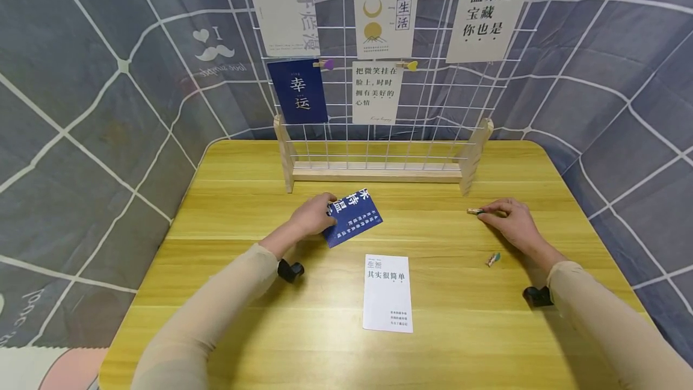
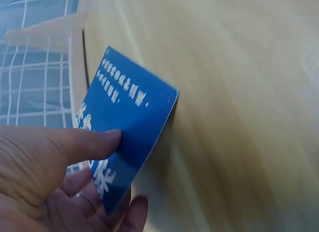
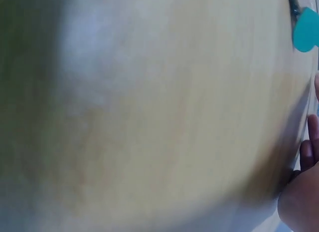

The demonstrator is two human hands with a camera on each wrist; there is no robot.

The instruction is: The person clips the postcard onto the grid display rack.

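My left hand (image 1: 313, 215) pinches a dark blue card (image 1: 356, 219) with white lettering by its left end. In the left wrist view the thumb lies on top of the card (image 2: 129, 110) and the fingers are beneath it, with the card tilted above the table. At the right, my right hand (image 1: 513, 222) pinches a small wooden clothespin (image 1: 474, 211) between thumb and fingertips, low over the table. Nearer me lies a second clothespin (image 1: 492, 260) with a teal heart (image 3: 306, 31). A white card (image 1: 387, 300) with dark lettering lies flat at the front.
A white wire grid (image 1: 428, 131) in a wooden stand (image 1: 373, 172) stands at the table's back. Clothespins with coloured hearts hold several cards on it, among them a blue card (image 1: 298, 90) and a white card (image 1: 376, 94). Grey checked cloth (image 1: 124, 155) surrounds the yellow wooden table (image 1: 238, 167).
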